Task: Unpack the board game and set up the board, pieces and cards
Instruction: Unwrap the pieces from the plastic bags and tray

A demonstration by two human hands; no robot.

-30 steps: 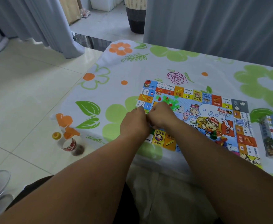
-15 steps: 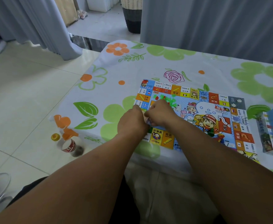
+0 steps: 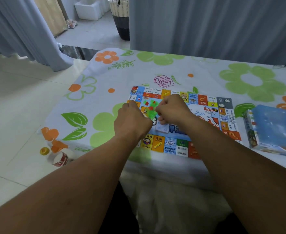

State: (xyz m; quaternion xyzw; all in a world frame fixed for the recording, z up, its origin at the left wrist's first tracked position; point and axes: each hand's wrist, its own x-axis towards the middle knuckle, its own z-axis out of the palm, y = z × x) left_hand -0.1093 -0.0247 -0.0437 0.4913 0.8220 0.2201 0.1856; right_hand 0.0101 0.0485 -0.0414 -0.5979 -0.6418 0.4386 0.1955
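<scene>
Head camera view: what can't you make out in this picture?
Head view: what, if anything, the left hand and right hand hold; their backs hide the curled fingers.
Head view: part of the colourful printed game board, covered by both hands and forearms.
Head view: the blue cardboard game box, cut off by the right edge.
Head view: the small green and red plastic pieces, too small and blurred to identify.

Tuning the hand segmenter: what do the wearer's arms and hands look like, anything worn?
Left hand and right hand are bare: no gloves, no watch or bracelet, no rings on what shows. Left forearm and right forearm are uncovered down to the frame edge, no sleeve in view.
</scene>
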